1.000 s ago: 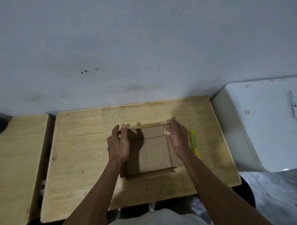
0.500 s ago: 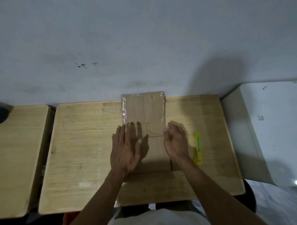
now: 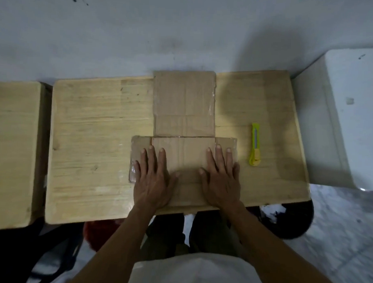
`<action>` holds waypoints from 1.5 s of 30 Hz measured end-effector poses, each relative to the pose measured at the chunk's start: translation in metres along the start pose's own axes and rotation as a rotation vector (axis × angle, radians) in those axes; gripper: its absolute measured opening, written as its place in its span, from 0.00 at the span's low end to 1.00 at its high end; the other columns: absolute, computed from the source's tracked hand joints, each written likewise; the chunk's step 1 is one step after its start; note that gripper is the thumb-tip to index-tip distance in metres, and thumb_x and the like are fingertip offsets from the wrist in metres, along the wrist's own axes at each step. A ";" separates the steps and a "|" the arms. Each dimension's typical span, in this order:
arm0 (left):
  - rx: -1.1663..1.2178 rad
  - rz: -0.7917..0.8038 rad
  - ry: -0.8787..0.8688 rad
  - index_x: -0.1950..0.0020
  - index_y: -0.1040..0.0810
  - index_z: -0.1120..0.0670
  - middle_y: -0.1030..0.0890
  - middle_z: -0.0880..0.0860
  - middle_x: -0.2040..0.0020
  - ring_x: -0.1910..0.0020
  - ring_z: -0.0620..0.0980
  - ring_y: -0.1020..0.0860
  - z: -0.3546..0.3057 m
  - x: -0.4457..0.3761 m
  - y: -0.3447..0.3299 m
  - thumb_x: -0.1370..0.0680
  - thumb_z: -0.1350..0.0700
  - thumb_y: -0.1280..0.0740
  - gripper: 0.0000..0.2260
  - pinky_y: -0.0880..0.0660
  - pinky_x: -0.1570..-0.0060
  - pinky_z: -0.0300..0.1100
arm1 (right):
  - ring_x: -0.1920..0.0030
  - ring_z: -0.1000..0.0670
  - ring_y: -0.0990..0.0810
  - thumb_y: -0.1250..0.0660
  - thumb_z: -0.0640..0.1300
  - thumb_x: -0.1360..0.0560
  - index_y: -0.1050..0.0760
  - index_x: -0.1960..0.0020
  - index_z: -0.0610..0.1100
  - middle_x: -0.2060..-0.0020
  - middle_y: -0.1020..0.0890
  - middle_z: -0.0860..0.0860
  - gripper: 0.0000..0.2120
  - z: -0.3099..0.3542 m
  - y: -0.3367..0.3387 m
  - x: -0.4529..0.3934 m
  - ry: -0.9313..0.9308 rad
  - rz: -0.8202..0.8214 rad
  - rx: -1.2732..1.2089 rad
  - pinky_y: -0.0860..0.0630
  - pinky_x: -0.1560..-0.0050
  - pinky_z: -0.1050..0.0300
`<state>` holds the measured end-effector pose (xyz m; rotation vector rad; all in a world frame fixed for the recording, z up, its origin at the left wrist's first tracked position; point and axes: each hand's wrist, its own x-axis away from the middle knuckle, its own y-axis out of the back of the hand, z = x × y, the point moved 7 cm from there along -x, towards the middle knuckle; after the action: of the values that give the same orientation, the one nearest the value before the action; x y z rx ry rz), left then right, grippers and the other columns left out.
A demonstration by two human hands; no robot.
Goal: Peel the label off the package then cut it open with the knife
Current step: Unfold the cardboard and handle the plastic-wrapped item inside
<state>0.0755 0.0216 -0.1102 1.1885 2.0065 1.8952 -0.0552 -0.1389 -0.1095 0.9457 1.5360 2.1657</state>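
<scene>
The brown cardboard package (image 3: 183,105) lies unfolded flat on the wooden table (image 3: 92,138), its long flap reaching the far edge and short side flaps spread left and right. My left hand (image 3: 152,178) presses flat on the cardboard's left part, fingers spread. My right hand (image 3: 220,176) presses flat on its right part in the same way. Neither hand holds anything. A yellow utility knife (image 3: 255,143) rests on the table just right of the cardboard, lengthwise away from me. Clear tape glints along the cardboard's edges. No label is visible.
A second wooden table (image 3: 12,152) stands to the left, with a narrow gap between. A white box-like surface (image 3: 347,117) sits at the right. A grey wall rises behind the table. Dark bags and a red object lie on the floor below.
The box, held upright by its far flap a second ago, has been opened out flat. Both hands moved down onto the cardboard and now press it against the table. The knife has not moved.
</scene>
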 end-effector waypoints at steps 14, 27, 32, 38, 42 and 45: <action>-0.009 -0.098 0.074 0.19 0.59 0.49 0.58 0.56 0.18 0.20 0.59 0.61 0.004 0.029 -0.027 0.21 0.31 0.53 0.37 0.57 0.22 0.60 | 0.20 0.45 0.52 0.50 0.62 0.20 0.48 0.20 0.51 0.20 0.47 0.49 0.31 -0.013 -0.015 0.024 0.120 -0.127 0.118 0.47 0.25 0.39; 0.287 -0.176 0.219 0.19 0.55 0.55 0.55 0.59 0.18 0.20 0.57 0.59 0.011 0.038 -0.004 0.18 0.36 0.48 0.36 0.57 0.23 0.57 | 0.22 0.44 0.41 0.46 0.45 0.18 0.41 0.23 0.41 0.23 0.37 0.43 0.25 -0.048 0.013 0.032 -0.002 -0.323 -0.432 0.39 0.26 0.40; 0.475 -0.262 0.392 0.21 0.50 0.60 0.47 0.67 0.21 0.22 0.66 0.48 0.037 0.044 0.003 0.19 0.37 0.45 0.37 0.47 0.25 0.64 | 0.34 0.41 0.27 0.43 0.45 0.19 0.42 0.22 0.42 0.33 0.25 0.41 0.26 -0.054 0.017 0.036 -0.347 -0.417 -0.782 0.29 0.32 0.44; 0.633 -0.314 0.458 0.21 0.47 0.62 0.37 0.68 0.26 0.26 0.69 0.40 0.049 0.042 0.017 0.20 0.43 0.42 0.35 0.42 0.27 0.61 | 0.44 0.52 0.22 0.41 0.37 0.19 0.38 0.24 0.47 0.43 0.19 0.48 0.24 -0.059 0.016 0.026 -0.621 -0.338 -1.106 0.32 0.49 0.76; 0.725 -0.441 0.500 0.21 0.43 0.59 0.29 0.66 0.32 0.32 0.66 0.34 0.056 0.047 0.031 0.19 0.46 0.40 0.30 0.36 0.33 0.60 | 0.42 0.47 0.20 0.40 0.40 0.19 0.34 0.27 0.49 0.43 0.19 0.46 0.21 -0.057 0.026 0.025 -0.616 -0.362 -1.266 0.25 0.39 0.55; 0.805 -0.499 0.391 0.21 0.41 0.57 0.25 0.60 0.33 0.33 0.60 0.28 0.041 0.053 0.043 0.19 0.44 0.40 0.30 0.30 0.34 0.54 | 0.40 0.48 0.20 0.39 0.46 0.21 0.32 0.30 0.56 0.41 0.19 0.46 0.20 -0.038 0.030 0.024 -0.522 -0.334 -1.334 0.25 0.35 0.45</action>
<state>0.0829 0.0820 -0.0586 0.3065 3.0526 1.1473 -0.0956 -0.1626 -0.0817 0.5799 -0.1185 1.8498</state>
